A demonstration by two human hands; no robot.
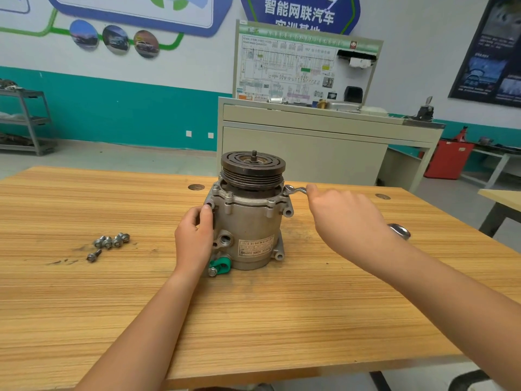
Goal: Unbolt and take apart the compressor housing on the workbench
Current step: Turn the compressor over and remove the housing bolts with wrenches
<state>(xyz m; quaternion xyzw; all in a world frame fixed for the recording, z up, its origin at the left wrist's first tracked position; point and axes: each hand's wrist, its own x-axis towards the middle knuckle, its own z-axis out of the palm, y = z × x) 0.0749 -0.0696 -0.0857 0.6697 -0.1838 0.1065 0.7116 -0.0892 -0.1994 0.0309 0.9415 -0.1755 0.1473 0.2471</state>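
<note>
Far off I see a wall (197, 66), white above with a teal band (112, 114) below and two sockets (189, 133) low in the teal. A blue sign (298, 12) hangs top centre and a dark poster (490, 52) far right. A cream cabinet (304, 153) stands centre right, with a wiring board (296, 69) upright on it. A grey shelf (28, 119) sits far left and a red box (448, 159) far right, both on the pale floor (112, 159). The light is even.
</note>
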